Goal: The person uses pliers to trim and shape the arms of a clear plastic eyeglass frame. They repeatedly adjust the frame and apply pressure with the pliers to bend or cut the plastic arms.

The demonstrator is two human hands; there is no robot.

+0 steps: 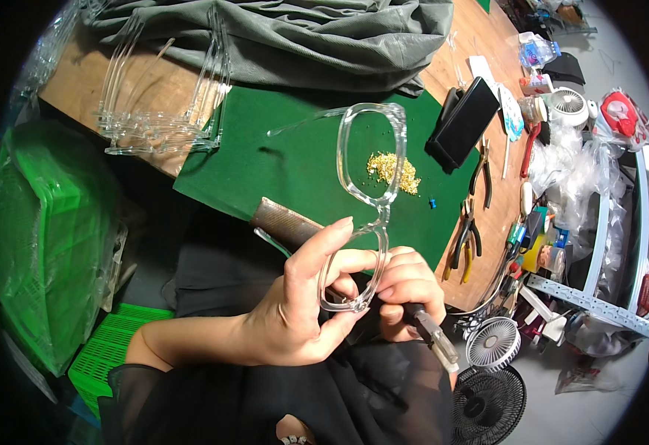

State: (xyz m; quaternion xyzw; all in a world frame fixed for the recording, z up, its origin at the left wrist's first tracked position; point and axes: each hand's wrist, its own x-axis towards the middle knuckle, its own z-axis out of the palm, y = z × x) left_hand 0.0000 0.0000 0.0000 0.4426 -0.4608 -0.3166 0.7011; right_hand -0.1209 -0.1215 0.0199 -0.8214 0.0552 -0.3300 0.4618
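My left hand (302, 297) is closed on a clear plastic eyeglass frame (343, 167), thumb and fingers around its lower rim. The frame is held on end above the green mat (228, 174), one temple stretching out to the left. My right hand (413, 289) is closed beside that same rim, its fingertips close to it. A hand tool with a dark collar and a silvery metal end (437, 340) sticks out of the right fist; its working tip is hidden. Beyond the left fingers lies a brownish, rough-textured bar (287, 224). A pile of tiny gold-coloured metal parts (395, 172) rests on the mat.
Several clear frames (161, 133) stand stacked at the left by a grey cloth (324, 44). A black phone (469, 122) leans at the right, near pliers (467, 237). Green crates (50, 245) stand left; fans (493, 343) and a metal rack (591, 304) are at the right.
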